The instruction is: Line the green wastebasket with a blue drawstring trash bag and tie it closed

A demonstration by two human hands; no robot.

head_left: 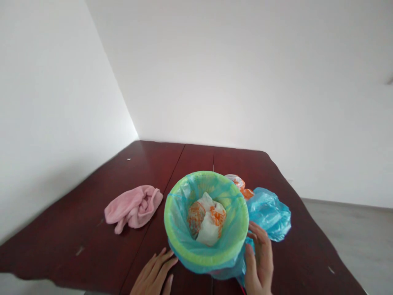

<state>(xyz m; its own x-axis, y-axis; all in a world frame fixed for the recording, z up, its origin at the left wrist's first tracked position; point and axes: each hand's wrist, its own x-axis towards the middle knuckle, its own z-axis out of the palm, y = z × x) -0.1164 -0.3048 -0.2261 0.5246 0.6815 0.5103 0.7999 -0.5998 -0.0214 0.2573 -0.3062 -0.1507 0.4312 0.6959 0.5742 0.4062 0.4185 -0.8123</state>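
Note:
A light green waste bin [172, 192] stands on the table, lined with a thin blue plastic bag [181, 219] folded over its rim. Inside lie crumpled white plastic bags with orange print [211, 223]. At the bin's lower left my left hand [155, 272] is open, fingers stretched out, its fingertips by the bin's side. On the right, my right hand [259, 260] is close against the bin and the hanging edge of the liner, fingers and thumb apart. Whether it presses on the liner I cannot tell.
A crumpled blue plastic bag [270, 211] lies right of the bin, with another white and orange bag [238, 182] behind. A folded pink cloth [133, 209] rests to the left. The dark red table [147, 164] has seams and meets white walls.

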